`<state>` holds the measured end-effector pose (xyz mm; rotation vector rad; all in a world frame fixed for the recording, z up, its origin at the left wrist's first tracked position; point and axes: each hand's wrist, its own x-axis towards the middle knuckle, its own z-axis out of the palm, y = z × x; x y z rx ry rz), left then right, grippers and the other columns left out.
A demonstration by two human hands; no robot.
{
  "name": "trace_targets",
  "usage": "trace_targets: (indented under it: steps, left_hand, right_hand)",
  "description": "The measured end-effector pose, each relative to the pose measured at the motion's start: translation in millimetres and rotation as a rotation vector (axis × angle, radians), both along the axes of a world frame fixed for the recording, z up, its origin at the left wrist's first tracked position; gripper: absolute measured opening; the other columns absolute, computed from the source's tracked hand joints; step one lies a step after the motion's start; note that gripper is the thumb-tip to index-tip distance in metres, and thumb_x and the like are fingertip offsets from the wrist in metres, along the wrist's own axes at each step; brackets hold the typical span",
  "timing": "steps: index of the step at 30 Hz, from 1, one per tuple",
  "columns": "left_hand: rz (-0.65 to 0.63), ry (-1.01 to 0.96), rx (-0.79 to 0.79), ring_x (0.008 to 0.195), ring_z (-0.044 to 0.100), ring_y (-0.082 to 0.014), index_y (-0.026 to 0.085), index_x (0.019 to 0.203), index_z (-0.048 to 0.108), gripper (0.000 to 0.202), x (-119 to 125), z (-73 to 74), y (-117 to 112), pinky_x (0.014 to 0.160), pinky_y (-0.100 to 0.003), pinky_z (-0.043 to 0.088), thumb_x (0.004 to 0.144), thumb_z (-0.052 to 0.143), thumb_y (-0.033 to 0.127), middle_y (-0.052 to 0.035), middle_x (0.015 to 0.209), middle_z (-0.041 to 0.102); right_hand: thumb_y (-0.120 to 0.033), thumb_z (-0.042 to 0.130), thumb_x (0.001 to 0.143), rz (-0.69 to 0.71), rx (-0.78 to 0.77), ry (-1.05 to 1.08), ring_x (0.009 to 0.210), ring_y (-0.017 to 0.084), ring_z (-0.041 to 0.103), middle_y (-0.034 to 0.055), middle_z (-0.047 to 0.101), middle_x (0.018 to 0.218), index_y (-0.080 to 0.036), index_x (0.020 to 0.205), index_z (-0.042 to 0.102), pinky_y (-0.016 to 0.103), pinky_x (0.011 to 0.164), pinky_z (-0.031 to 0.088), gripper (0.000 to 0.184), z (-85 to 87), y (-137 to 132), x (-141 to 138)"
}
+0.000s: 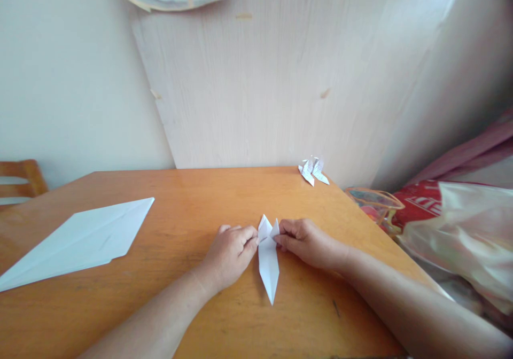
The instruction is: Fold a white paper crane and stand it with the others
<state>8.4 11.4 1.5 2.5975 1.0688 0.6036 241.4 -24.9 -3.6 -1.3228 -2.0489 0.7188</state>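
A narrow piece of folded white paper (269,263) stands out against the tabletop in front of me, one point toward me and two points splitting apart at its far end. My left hand (234,252) pinches its left edge near the split, thumb and fingers together. On the opposite edge, my right hand (306,242) pinches the paper at about the same height. Parts of the paper's upper edges are hidden by my fingertips.
White paper sheets (92,236) lie on the wooden table (192,188) at left. Small folded paper figures (313,171) stand at the far right corner. Beyond the right edge are a plastic bag (460,231) and an orange-rimmed mesh container (377,204). A chair (30,177) is at far left.
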Motion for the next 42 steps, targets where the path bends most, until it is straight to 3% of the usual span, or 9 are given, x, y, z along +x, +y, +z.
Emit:
trace_targets:
  steps: [7, 14, 25, 29, 32, 35, 37, 42]
  left_hand:
    - [0.008, -0.047, -0.037, 0.082, 0.060, -0.0184, 0.022, 0.085, 0.060, 0.015, 2, 0.4, -2, 0.079, -0.031, 0.033, 0.095, 0.055, 0.032, 0.0019, 0.081, 0.066]
    - [0.025, -0.018, -0.009, 0.075, 0.057, -0.0173, 0.021, 0.076, 0.057, 0.025, 3, -3.9, 2, 0.076, -0.032, 0.031, 0.097, 0.052, 0.032, 0.0023, 0.074, 0.063]
    - [0.002, 0.026, 0.001, 0.076, 0.057, -0.0176, 0.021, 0.080, 0.060, 0.022, 1, -0.7, 4, 0.075, -0.032, 0.033, 0.098, 0.052, 0.031, 0.0010, 0.078, 0.065]
    - [-0.008, 0.012, 0.000, 0.076, 0.059, -0.0183, 0.022, 0.079, 0.061, 0.022, 0, -2.7, 4, 0.073, -0.031, 0.035, 0.098, 0.053, 0.030, 0.0004, 0.078, 0.066]
    - [-0.028, -0.024, -0.019, 0.081, 0.062, -0.0193, 0.024, 0.088, 0.065, 0.014, 0, -3.8, 3, 0.076, -0.032, 0.038, 0.096, 0.055, 0.028, 0.0005, 0.084, 0.069]
    - [0.015, -0.142, -0.048, 0.090, 0.064, -0.0196, 0.025, 0.099, 0.065, 0.008, 1, -2.0, 0, 0.082, -0.033, 0.042, 0.092, 0.060, 0.026, 0.0001, 0.096, 0.072]
    - [0.055, -0.209, -0.017, 0.091, 0.064, -0.0201, 0.023, 0.096, 0.063, 0.008, 2, 1.1, -4, 0.084, -0.034, 0.042, 0.089, 0.064, 0.026, -0.0008, 0.097, 0.071]
    - [-0.073, -0.120, 0.075, 0.087, 0.060, -0.0206, 0.023, 0.085, 0.064, 0.011, 4, 7.0, -13, 0.082, -0.036, 0.039, 0.084, 0.070, 0.031, 0.0005, 0.087, 0.067]
  right_hand:
    - [-0.023, 0.054, 0.094, -0.001, 0.020, -0.006, 0.070, 0.013, 0.058, -0.0030, 0.063, 0.076, -0.020, 0.083, 0.060, 0.023, 0.063, 0.041, 0.013, 1.1, 0, -1]
    - [-0.025, 0.054, 0.094, -0.010, 0.008, 0.003, 0.069, 0.013, 0.057, -0.0022, 0.064, 0.076, -0.019, 0.084, 0.062, 0.023, 0.061, 0.041, 0.014, -1.0, 2, -1]
    - [-0.025, 0.055, 0.092, -0.012, 0.012, -0.024, 0.066, 0.012, 0.053, -0.0027, 0.060, 0.073, -0.018, 0.081, 0.060, 0.023, 0.058, 0.037, 0.014, 7.0, -3, -2]
    - [-0.026, 0.058, 0.091, 0.012, 0.006, 0.039, 0.065, 0.011, 0.051, -0.0036, 0.058, 0.073, -0.019, 0.088, 0.061, 0.022, 0.057, 0.037, 0.007, 8.2, -6, -5]
    - [-0.025, 0.060, 0.090, 0.038, 0.065, 0.010, 0.065, 0.011, 0.052, -0.0032, 0.059, 0.075, -0.020, 0.086, 0.060, 0.022, 0.059, 0.037, 0.007, 7.3, -7, -8]
    - [-0.027, 0.059, 0.089, -0.057, 0.143, -0.115, 0.061, 0.010, 0.048, -0.0030, 0.056, 0.071, -0.020, 0.075, 0.055, 0.023, 0.057, 0.033, 0.017, 5.3, -5, -10]
    - [-0.028, 0.058, 0.089, -0.176, 0.185, -0.194, 0.060, 0.010, 0.046, -0.0030, 0.054, 0.069, -0.020, 0.070, 0.050, 0.024, 0.056, 0.029, 0.022, 3.7, -2, -11]
    - [-0.026, 0.055, 0.087, -0.309, 0.165, -0.246, 0.060, 0.011, 0.047, -0.0028, 0.056, 0.067, -0.020, 0.068, 0.048, 0.025, 0.055, 0.026, 0.021, 1.0, 0, -13]
